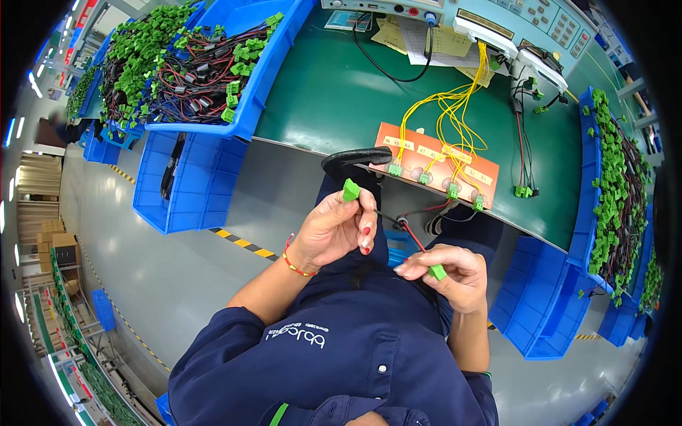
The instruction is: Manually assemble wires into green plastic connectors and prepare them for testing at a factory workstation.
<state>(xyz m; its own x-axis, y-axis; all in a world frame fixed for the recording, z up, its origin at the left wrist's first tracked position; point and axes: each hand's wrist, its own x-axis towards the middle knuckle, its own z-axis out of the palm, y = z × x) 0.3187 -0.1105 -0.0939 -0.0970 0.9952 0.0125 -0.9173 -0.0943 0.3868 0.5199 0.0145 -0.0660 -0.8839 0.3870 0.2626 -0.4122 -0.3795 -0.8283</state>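
Between my two hands, above my lap, stretches a red-and-black wire harness (414,236) with a green terminal plug at each end. My left hand (332,228) is closed in a pinch on one green plug (351,189), its other fingers curled. My right hand (462,277) grips the other green plug (437,272) between thumb and fingers. A small dark part sits midway along the wires. Just beyond my hands, at the bench edge, lies an orange board (437,153) with several green connectors and yellow wires (455,106) running to the instrument.
A light-blue test instrument (547,25) stands at the back of the green bench (312,92). Blue bins of harnesses flank it, one at the left (245,106) and one at the right (591,213). More harnesses (524,190) hang near the right. Lower blue bins (543,298) stand below.
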